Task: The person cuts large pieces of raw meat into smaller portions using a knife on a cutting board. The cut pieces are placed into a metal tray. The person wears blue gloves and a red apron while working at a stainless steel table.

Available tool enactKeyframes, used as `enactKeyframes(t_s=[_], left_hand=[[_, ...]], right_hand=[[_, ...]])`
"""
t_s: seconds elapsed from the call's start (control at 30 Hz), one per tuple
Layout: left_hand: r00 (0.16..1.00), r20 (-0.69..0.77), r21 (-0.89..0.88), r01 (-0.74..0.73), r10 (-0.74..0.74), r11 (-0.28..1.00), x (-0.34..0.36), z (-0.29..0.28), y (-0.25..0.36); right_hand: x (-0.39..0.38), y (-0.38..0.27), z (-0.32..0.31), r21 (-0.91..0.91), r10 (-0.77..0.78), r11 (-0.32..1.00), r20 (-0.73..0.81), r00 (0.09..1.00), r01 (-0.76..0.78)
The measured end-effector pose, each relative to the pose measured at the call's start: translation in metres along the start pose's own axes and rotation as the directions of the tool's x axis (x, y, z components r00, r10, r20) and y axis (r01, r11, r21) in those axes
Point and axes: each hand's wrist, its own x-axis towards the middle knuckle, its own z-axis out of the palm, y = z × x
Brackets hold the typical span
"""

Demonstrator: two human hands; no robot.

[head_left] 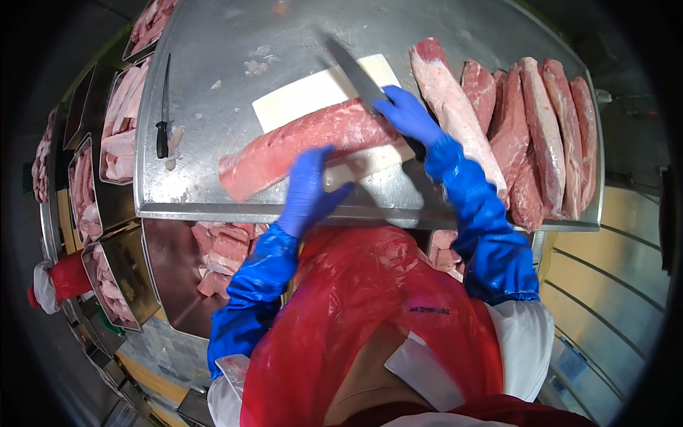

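Note:
A long pork loin (277,151) lies at a slant across the white cutting board (295,98), its left end over the metal table. My right hand (410,115), in a blue glove, is closed on a large knife (350,65). The blade points up and left over the board and the loin's right part, its tip smeared by motion. At the loin's near side is my left hand (304,191), also gloved, with thumb and fingers apart. The fingers overlap the loin's edge, and whether they press on it I cannot tell.
More loins (526,135) lie side by side on the right of the metal table (213,92). A thin black-handled knife (163,121) rests at the left. Bins of cut meat (117,153) stand left of the table and below its front edge. Another person's red sleeve (70,276) shows far left.

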Motion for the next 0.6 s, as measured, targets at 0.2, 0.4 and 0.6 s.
enactKeyframes(t_s=[0.2, 0.4, 0.6], left_hand=[[0.952, 0.017, 0.463, 0.263, -0.305, 0.846, -0.025, -0.033, -0.112], [0.974, 0.072, 0.492, 0.153, -0.215, 0.857, -0.004, -0.031, -0.085], [0.969, 0.087, 0.509, 0.156, -0.23, 0.847, 0.056, -0.002, -0.072]], right_hand=[[-0.146, 0.024, 0.058, -0.065, 0.032, 0.995, -0.457, 0.889, -0.07], [-0.131, -0.015, 0.1, -0.277, -0.089, 0.961, -0.368, 0.926, -0.017], [-0.068, -0.008, 0.104, -0.536, -0.221, 0.839, -0.182, 0.958, 0.092]])
